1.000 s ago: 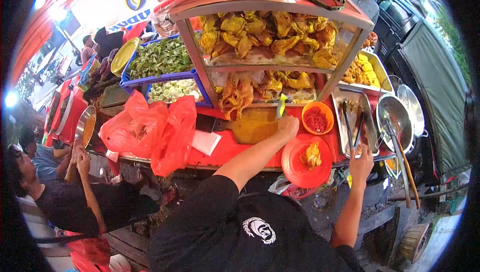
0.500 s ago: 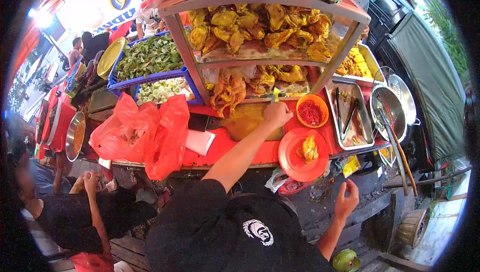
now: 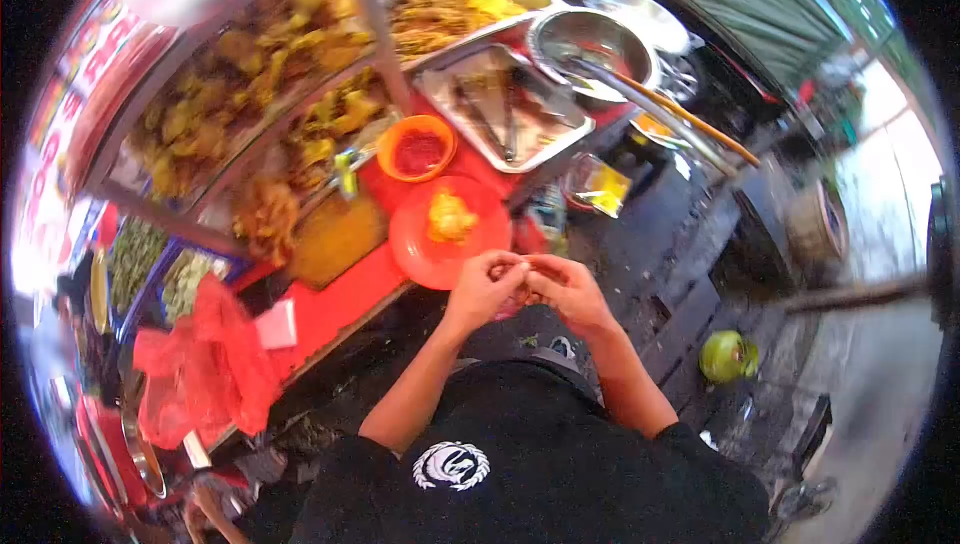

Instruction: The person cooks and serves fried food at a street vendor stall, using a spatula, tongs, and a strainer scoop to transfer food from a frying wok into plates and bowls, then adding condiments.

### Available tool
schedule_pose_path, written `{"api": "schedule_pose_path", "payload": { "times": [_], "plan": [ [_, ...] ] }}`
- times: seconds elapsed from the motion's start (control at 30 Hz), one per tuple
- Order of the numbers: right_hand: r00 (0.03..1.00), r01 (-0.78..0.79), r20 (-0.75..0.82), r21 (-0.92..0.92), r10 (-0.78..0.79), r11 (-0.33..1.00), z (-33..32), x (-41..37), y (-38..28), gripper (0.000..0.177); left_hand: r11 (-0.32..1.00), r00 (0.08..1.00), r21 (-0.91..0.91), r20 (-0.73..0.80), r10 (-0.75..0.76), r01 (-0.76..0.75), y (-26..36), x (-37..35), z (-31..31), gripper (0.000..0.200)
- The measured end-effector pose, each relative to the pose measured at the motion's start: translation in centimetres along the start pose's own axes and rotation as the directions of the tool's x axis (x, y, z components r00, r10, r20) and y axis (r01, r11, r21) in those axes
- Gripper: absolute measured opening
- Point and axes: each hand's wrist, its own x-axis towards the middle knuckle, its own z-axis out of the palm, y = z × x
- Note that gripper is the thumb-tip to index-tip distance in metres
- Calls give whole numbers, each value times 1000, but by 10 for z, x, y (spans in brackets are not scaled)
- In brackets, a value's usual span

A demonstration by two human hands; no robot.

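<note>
My left hand (image 3: 482, 296) and my right hand (image 3: 572, 294) meet in front of my chest, just past the table's edge. The fingers of both are pinched together at the tips. Something small and pinkish shows beneath them, too blurred to name. Right beyond my hands lies a red plate (image 3: 405, 234) with a piece of yellow fried chicken (image 3: 450, 217) on it. An orange bowl (image 3: 388, 166) of red shreds stands behind the plate. To the left is a wooden cutting board (image 3: 340, 239), with a yellow-green handle (image 3: 346, 176) at its far corner.
A glass case (image 3: 390, 54) holds piled yellow chicken. Behind the plate are a metal tray (image 3: 555, 149) with tongs and a metal pan (image 3: 640, 44) with long handles sticking out. Red plastic bags (image 3: 205, 359) lie left. A green gas cylinder (image 3: 728, 357) stands on the floor at right.
My left hand has let go of the yellow-green handle and come back from the cutting board. Both hands have come together near the plate. The view has swung to the right.
</note>
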Motion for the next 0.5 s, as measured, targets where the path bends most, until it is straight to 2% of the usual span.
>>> {"api": "schedule_pose_path", "payload": {
  "times": [0.03, 0.1, 0.17, 0.2, 0.23, 0.3, 0.33, 0.37, 0.4, 0.43, 0.47, 0.5],
  "plan": [
    [999, 4, 47, 34, -6, 999, -22, -13, -2, 34, 1000, 999, 4, 12, -30, 30, -3, 4, 19, 19],
    [1000, 22, -13, 65, -21, 998, -68, -40, -3, 30, 998, 996, -26, 64, -62, 63, -36, 23, 61, 17],
    [998, -53, -41, -22, 52, 998, -112, -66, -4, 25, 988, 1000, 152, -7, -19, 20, -51, 37, 100, 17],
    [994, -73, -80, -61, 68, 996, -132, -80, -3, 21, 991, 996, 105, 2, -86, 85, -60, 42, 120, 18],
    [995, -66, -80, -47, 62, 997, -156, -94, 0, 21, 976, 993, 200, 53, -103, 91, -78, 49, 137, 19],
    [983, -148, -132, -165, 126, 975, -204, -121, 8, 20, 947, 960, 323, 261, -100, 11, -105, 56, 172, 24],
    [978, -183, -138, -212, 157, 960, -231, -133, 18, 19, 917, 921, 388, 317, -226, 91, -106, 56, 186, 27],
    [973, -218, -138, -264, 187, 940, -256, -147, 26, 18, 846, 904, 531, 335, -267, 53, -111, 57, 194, 33],
    [956, -291, -165, -439, 242, 850, -280, -162, 29, 18, 697, 896, 713, 357, -266, -78, -103, 57, 201, 39],
    [945, -326, -181, -606, 272, 726, -302, -171, 32, 18, 652, 861, 747, 412, -297, -133, -103, 59, 203, 46],
    [947, -318, -235, -765, 218, 560, -320, -180, 37, 20, 602, 865, 781, 408, -292, -166, -91, 58, 207, 46],
    [987, -132, -85, -917, 138, 377, -371, -181, 82, 20, 646, 883, 750, 391, -260, -142, -104, 59, 201, 47]
  ]
}}
